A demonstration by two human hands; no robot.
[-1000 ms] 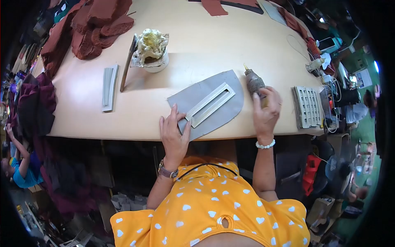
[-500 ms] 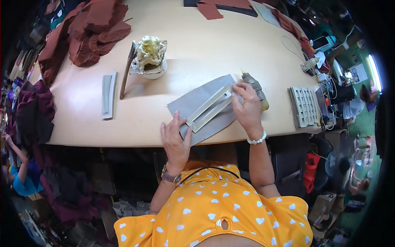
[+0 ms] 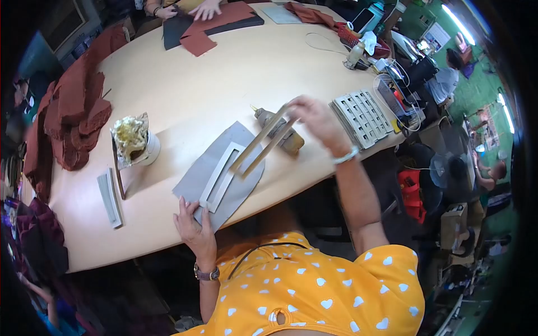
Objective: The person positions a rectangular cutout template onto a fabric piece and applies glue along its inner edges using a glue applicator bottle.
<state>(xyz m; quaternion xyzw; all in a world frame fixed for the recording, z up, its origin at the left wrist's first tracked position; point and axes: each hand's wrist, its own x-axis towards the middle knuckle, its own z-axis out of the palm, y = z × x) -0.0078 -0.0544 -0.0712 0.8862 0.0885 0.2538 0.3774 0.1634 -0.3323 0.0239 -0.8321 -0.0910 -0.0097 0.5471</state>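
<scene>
A grey fabric piece (image 3: 238,189) lies near the table's front edge, with a pale slotted frame (image 3: 219,178) on it. My left hand (image 3: 196,227) rests at the near end of both, fingers apart, its fingertips on the fabric and frame. Raised over the right side of the fabric, my right hand (image 3: 316,120) pinches one end of a tan rectangular frame (image 3: 258,147), which slants down to the left. Behind the tan frame, a wrapped bottle with a thin nozzle (image 3: 291,141) lies on the table.
At the left are a tub with crusted glue (image 3: 150,150), a stick, grey strips (image 3: 109,197) and reddish-brown fabric (image 3: 73,123). Slotted panels (image 3: 363,119) lie at the right. Across the table, another person's hands (image 3: 205,9) touch reddish fabric.
My right hand has left the bottle and lifted the tan frame off the pale one, moving it rightward. My left hand stays at the near end. The view has turned toward the right.
</scene>
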